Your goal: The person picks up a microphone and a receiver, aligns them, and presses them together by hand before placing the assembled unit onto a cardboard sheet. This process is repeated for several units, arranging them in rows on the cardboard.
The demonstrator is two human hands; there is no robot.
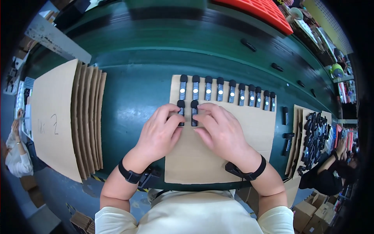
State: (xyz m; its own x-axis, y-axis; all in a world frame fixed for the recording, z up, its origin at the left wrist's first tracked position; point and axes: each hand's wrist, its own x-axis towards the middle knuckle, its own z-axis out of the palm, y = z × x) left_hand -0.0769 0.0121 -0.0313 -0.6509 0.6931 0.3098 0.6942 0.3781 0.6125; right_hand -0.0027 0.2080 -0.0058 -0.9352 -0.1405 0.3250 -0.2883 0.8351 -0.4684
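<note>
Pinching a slim black foam-topped stick [194, 112] over flat tan cardboard [206, 163]: right hand [224, 130]. Left hand [159, 132] seems to grip a twin [181, 104], kinda hidden.

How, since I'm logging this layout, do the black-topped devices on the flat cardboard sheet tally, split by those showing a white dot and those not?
White-dotted devices: 10
Devices with no dot visible, partly covered by fingers: 2
Total: 12
</note>
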